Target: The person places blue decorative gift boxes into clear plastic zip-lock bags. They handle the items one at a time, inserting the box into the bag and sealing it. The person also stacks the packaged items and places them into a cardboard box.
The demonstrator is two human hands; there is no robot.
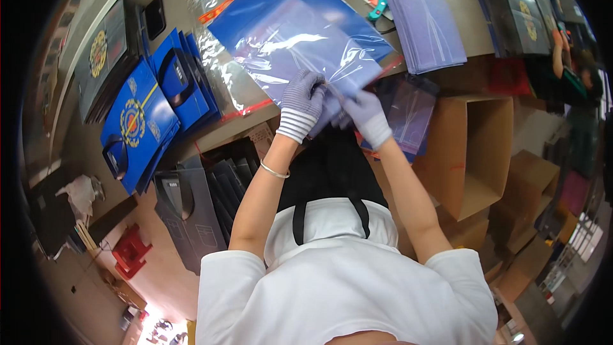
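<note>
Both my hands wear thin grey-purple knit gloves with white cuffs. My left hand (302, 103) is closed, its fingers pinching the near edge of a shiny clear plastic bag (300, 41) with a purple tint. Close beside it, my right hand (369, 116) is slightly blurred, its fingers closed at the bag's near corner. Under the plastic lies a flat blue bag or sheet (255, 1), slanted across the table. Part of the plastic's near edge is hidden behind my fingers.
A stack of purple-tinted plastic bags (426, 22) lies right, beside a teal tape dispenser (378, 0). Blue gift bags (137, 121) and dark bags (105, 64) are at left, with a black phone (154, 18). An open cardboard box (456, 153) stands below the table's right side.
</note>
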